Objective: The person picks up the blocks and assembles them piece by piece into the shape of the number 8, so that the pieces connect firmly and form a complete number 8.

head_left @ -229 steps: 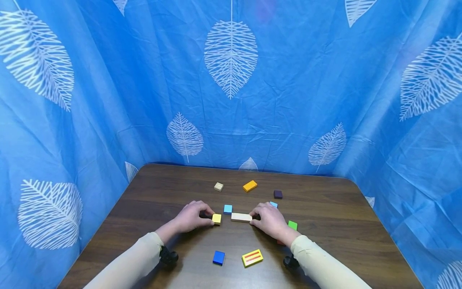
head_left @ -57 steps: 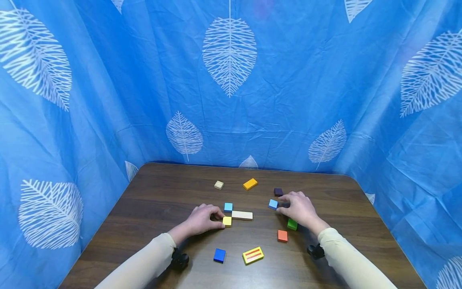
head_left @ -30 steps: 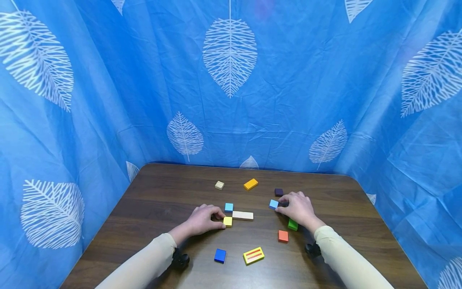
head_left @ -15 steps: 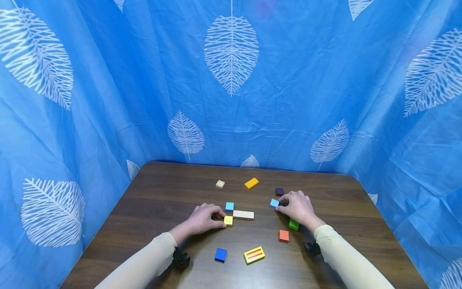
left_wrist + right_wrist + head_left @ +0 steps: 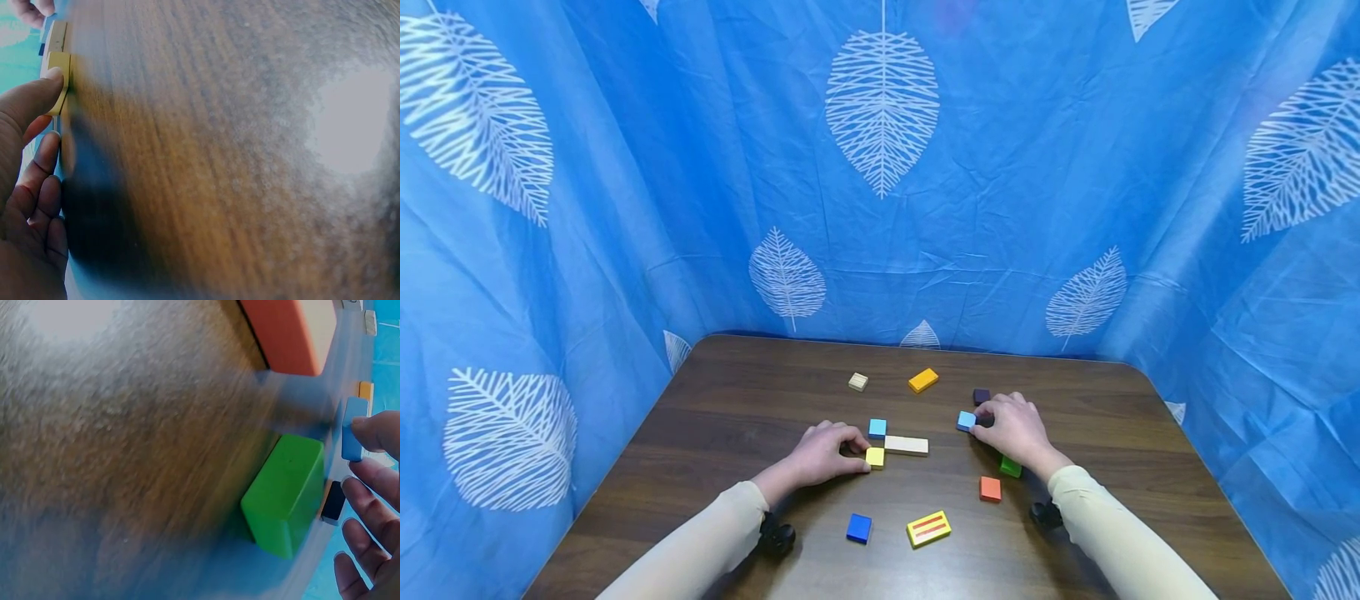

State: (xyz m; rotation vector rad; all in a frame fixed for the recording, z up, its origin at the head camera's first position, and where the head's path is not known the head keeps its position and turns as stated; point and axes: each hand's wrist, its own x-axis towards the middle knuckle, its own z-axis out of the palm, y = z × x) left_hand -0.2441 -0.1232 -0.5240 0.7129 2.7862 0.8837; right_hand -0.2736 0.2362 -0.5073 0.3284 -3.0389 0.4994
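Note:
My left hand (image 5: pixel 822 456) pinches a small yellow block (image 5: pixel 875 458) between thumb and fingers. In the left wrist view the thumb lies on the side of the yellow block (image 5: pixel 58 61). That block sits at the left end of a long white block (image 5: pixel 906 446), with a light blue block (image 5: pixel 877 428) just behind the two. Farther right, my right hand (image 5: pixel 1015 427) pinches another blue block (image 5: pixel 966 421) by its right side. The right wrist view shows the thumb on this blue block (image 5: pixel 351 449), the other fingers spread loosely below.
A dark block (image 5: pixel 981 397) stands behind the right fingers, and a green block (image 5: pixel 1011 467) lies partly under that wrist. Nearer are a red block (image 5: pixel 990 489), a yellow striped block (image 5: pixel 928 529) and a dark blue block (image 5: pixel 859 528). An orange block (image 5: pixel 923 381) and a cream block (image 5: pixel 858 382) lie at the back.
The left hand has brought the yellow block rightward to the white block. The right hand has let go of the white block, taken the blue block and just shifted it slightly left.

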